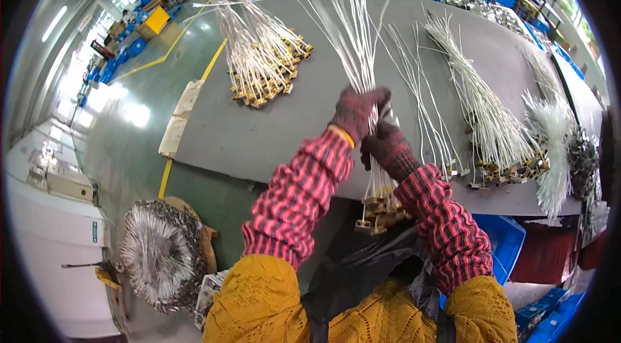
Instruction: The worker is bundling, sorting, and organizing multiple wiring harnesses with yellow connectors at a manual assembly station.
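Note:
Before me, at the front edge of the grey table (310, 142), I hold upright a bundle of white wires (352, 39). My left hand (359, 112), in a dark red glove, is closed round its middle. Just below and to the right, my right hand (390, 149), in a dark glove, is closed on the same bundle; part of its grip is hidden. The brass-coloured block ends (383, 214) hang below the table edge, close to my body. Right of my hands lie a few loose wires (420, 97).
A wire bundle with brass ends (259, 75) lies at the table's left, a bigger bundle (488, 110) at its right. Beyond that is a clear-white strand bundle (546, 149). A coiled wire heap (162, 252) stands lower left. A blue bin (501, 243) sits under the table's right side.

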Tool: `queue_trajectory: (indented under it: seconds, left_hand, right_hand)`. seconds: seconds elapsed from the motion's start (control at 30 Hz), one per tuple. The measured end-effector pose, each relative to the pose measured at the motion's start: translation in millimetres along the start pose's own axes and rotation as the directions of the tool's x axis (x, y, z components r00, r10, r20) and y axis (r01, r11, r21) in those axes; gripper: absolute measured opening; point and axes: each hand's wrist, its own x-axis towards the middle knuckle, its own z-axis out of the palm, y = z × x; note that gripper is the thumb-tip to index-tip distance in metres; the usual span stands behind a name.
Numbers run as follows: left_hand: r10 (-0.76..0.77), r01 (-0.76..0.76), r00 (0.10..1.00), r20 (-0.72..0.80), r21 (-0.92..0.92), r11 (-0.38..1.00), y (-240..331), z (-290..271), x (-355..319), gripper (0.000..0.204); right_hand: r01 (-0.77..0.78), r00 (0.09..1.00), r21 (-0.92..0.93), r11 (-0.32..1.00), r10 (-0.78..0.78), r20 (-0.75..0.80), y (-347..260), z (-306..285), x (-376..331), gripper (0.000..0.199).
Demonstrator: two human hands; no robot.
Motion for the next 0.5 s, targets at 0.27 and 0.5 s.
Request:
queue_trajectory:
  seconds: [0.27,0.5]
  left_hand:
    - [-0.284,-0.051,0.948,-0.144,-0.950,0.309,78.3,-154.1,121.7,0.033]
    - [0.077,-0.319,0.928,-0.366,-0.668,0.673,72.4,-146.1,108.2,0.059]
  right_hand:
    - [0.415,0.904,-0.460,0.785,-0.411,0.114,-132.2,-15.1,-26.9,0.047]
    - [0.603,0.774,-0.381,0.701,-0.630,0.068,-161.7,-30.6,-10.7,0.078]
